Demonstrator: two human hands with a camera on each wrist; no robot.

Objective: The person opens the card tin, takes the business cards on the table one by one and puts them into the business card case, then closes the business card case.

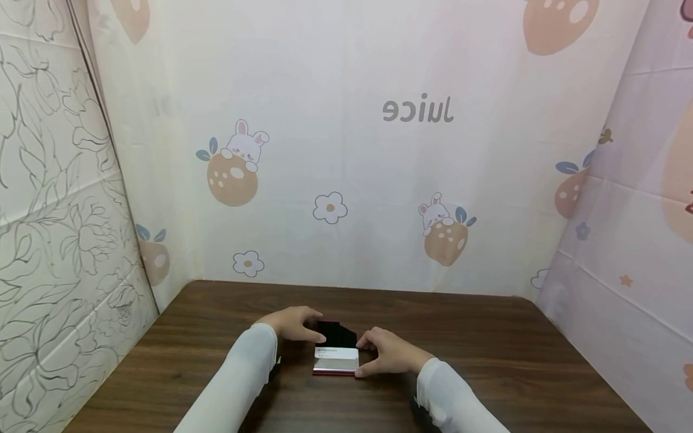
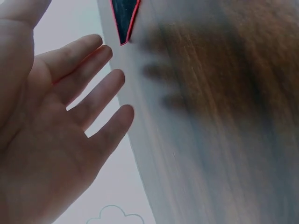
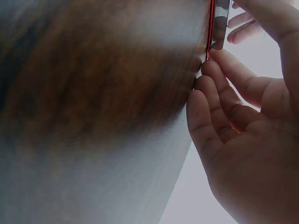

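A flat red-edged case point(image 1: 335, 364) lies on the table in the head view, with a black, angled upper part, a white printed strip and a silvery lower part. My right hand point(image 1: 391, 352) holds its right side, thumb at the lower corner and fingertips along the edge. In the right wrist view, the fingertips meet the red rim. At the upper left is my left hand point(image 1: 292, 323), thumb close to the black part. Its fingers look loosely straight and apart in the left wrist view, a little away from the case's dark corner point(image 2: 125, 21). Whether the left thumb touches is unclear.
A dark wooden table point(image 1: 487, 343) with rounded back corners bears the case. Behind it hangs a pale curtain point(image 1: 346, 150) printed with rabbits, fruit and flowers. More printed cloth covers the left side point(image 1: 54, 180) and right side point(image 1: 612, 240).
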